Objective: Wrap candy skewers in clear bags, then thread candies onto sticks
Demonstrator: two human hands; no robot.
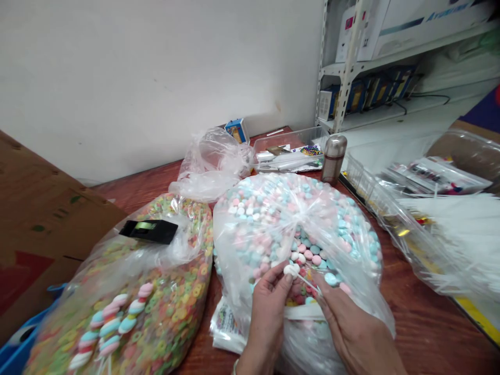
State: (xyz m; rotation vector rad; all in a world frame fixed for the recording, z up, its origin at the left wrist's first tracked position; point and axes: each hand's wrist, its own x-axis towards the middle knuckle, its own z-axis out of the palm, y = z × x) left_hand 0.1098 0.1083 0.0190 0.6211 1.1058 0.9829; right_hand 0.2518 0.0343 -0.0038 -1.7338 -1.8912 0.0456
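Note:
Pinched between the fingertips of my left hand (269,307) is a white round candy (290,270). A thin white stick (307,283) runs from that candy to my right hand (353,325), whose fingers are closed on its other end. Both hands are over a large clear plastic bag (246,250) of pink, white and pale blue candies, torn open at the front. Redder, smaller candies show in the opening. To the left, several candy skewers (110,325) in stacked pastel pieces lie on a bag of ring-shaped gummies (177,307).
A black packet (149,230) rests on the gummy bag. Behind are crumpled clear plastic (213,161), a clear tray (291,138) and a metal flask (334,159). At right, a large clear bin (375,208) holds white sticks (464,234) and packets. A cardboard box (42,219) stands left.

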